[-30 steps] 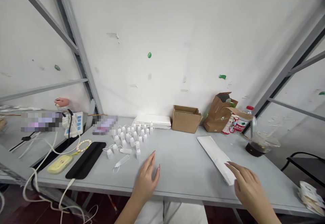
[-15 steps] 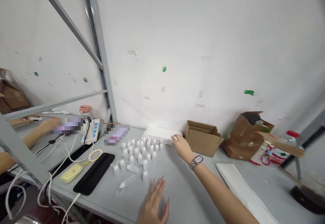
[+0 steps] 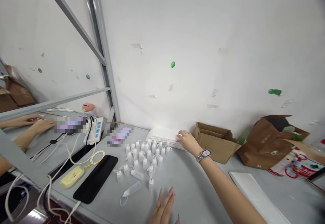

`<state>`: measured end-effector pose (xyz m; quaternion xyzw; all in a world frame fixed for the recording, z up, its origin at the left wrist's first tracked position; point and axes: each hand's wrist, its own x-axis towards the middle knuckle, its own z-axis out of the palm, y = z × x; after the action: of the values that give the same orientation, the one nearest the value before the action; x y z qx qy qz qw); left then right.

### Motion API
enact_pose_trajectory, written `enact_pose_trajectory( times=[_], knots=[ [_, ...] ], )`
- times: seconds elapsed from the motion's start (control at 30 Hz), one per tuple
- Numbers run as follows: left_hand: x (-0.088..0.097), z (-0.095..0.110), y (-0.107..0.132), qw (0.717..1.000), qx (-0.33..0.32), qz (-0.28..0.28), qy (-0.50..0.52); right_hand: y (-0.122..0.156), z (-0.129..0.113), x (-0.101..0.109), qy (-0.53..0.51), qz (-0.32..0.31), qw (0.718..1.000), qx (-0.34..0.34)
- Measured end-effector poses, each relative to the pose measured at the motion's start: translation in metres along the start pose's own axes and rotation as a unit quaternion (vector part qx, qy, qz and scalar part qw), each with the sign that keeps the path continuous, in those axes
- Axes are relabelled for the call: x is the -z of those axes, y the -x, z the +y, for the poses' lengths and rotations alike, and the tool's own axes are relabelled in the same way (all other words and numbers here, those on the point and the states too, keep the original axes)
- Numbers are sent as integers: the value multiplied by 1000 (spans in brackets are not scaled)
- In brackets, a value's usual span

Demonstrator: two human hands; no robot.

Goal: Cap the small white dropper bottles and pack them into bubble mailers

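My right hand (image 3: 187, 140), with a silver watch on the wrist, reaches across the grey table (image 3: 193, 190) to a stack of flat white sheets (image 3: 162, 136) by the wall; its fingers curl onto the stack's right end. Whether they grip a sheet is hidden. My left hand (image 3: 164, 209) lies low at the near edge with its fingers stretched out, holding nothing. Just beyond the left hand stand several small white dropper bottles (image 3: 146, 154); two lie on their sides.
An open cardboard box (image 3: 215, 142) and a torn brown paper bag (image 3: 271, 142) stand right of the stack. A long white packet (image 3: 256, 195) lies at the right. A black pad (image 3: 96, 178), yellow case (image 3: 72, 176) and power strip (image 3: 93, 134) sit left. Another person's hands (image 3: 33, 124) work beyond the metal frame (image 3: 106, 71).
My right hand left the long white packet and reached forward-left to the stack of white sheets. The view swung left and down. My left hand stayed near the table's front edge.
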<state>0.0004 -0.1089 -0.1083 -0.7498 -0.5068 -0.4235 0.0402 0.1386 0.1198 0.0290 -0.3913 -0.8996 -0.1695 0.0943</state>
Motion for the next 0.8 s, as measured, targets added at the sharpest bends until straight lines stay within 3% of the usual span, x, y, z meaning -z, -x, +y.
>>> enact_pose_trajectory(
  times=[0.1,0.33,0.57,0.63,0.7,0.73,0.8],
  knots=[
    [7,3,-1,1000,6,10,-5,2,-5,-2,13,6,1000,1],
    [26,3,-10,997,-73,2,-33,-4,-10,2,44,58,997,-29],
    [27,8,-11,998,-44,-13,-47,3,-14,40,45,200,970,-129],
    [27,8,-11,998,-46,-18,-39,16,-22,58,3,275,946,-171],
    [28,7,-11,998,-46,-15,-28,35,-32,77,-121,376,892,-220],
    [29,7,-10,999,-44,-13,-19,47,-37,86,-195,395,865,-241],
    [31,8,-8,999,-37,-13,18,75,-45,101,-336,344,823,-302]
  ],
)
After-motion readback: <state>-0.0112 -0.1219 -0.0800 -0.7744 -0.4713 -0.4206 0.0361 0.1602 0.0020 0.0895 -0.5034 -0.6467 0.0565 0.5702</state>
